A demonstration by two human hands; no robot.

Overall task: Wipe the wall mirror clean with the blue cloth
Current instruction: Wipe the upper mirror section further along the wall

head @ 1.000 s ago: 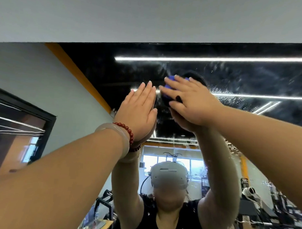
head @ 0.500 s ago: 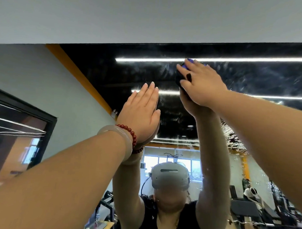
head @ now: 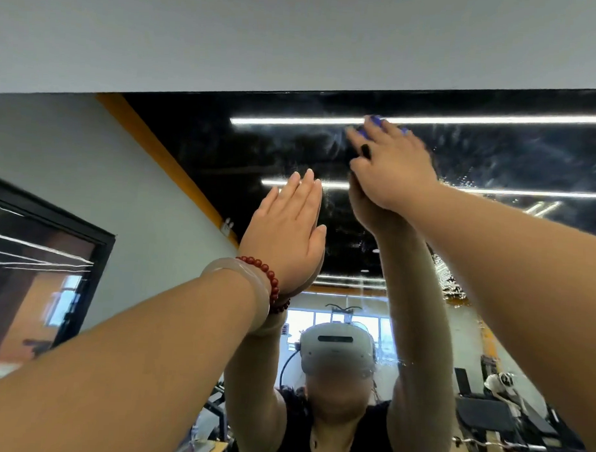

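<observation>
The wall mirror (head: 275,150) fills the view below a grey wall. Its glass shows smears and water droplets (head: 450,282) on the right. My right hand (head: 393,168) is raised near the mirror's top edge and holds the bunched blue cloth (head: 374,121) against the glass. The cloth only peeks out past my fingertips; the rest is hidden under the hand. My left hand (head: 286,232) lies flat on the glass with straight fingers, lower and to the left. A pale bangle and a red bead bracelet sit on that wrist.
The grey wall (head: 296,39) runs above the mirror's top edge. The mirror reflects a person with a headset, ceiling light strips, a dark-framed window at left and gym equipment at lower right.
My right hand has swept the cloth upward and to the right, from beside my left hand's fingertips to near the mirror's top edge. The left hand has stayed flat on the glass.
</observation>
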